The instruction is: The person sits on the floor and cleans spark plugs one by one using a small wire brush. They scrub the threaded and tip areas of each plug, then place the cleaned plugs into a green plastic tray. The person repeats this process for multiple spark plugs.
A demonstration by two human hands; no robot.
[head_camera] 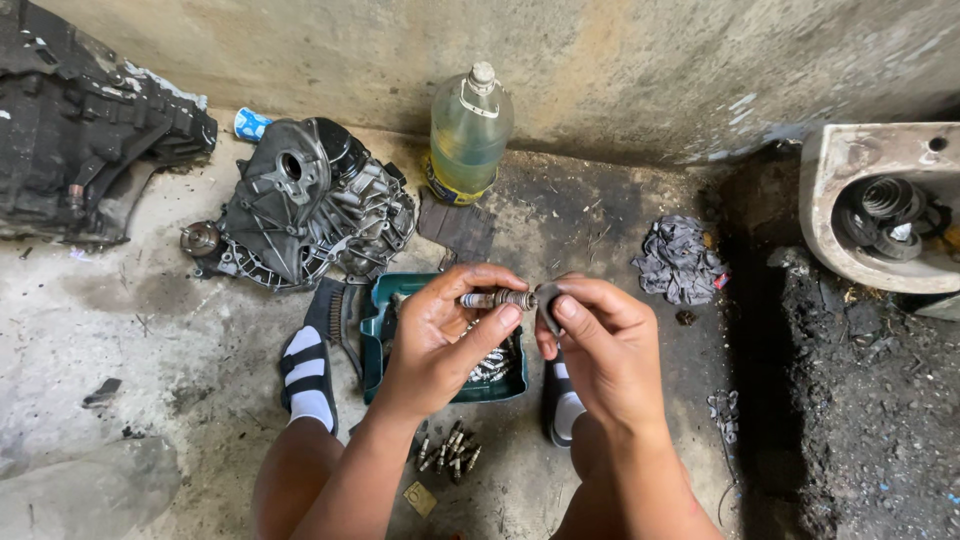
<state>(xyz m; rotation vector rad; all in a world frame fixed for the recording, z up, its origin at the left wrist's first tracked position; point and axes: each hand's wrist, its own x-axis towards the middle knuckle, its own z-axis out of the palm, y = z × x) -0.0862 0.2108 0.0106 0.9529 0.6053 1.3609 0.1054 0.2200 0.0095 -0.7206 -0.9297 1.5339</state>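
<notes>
Nearest to the camera, a small heap of loose grey metal spark plugs (449, 452) lies on the stained concrete floor (150, 330), between the person's knees. Above it the two hands meet. The left hand (440, 335) grips a worn grey spark plug (497, 299) between thumb and fingers and keeps it level, with the tip turned to the other hand. The right hand (600, 345) is closed on a small dark piece of abrasive paper or cloth (547, 303) and presses it against this tip; I cannot tell exactly which material it is. It seems the plug is held out sideways so that its end is free for rubbing.

Under the hands stands a green plastic tray (378, 330) with more small parts, close enough to reach. A black brush (334, 312) lies just beside it. Further away are a dark metal gearbox housing (305, 205), a crumpled grey rag (680, 260), and a plastic bottle of yellowish liquid (470, 135) against the wall.
</notes>
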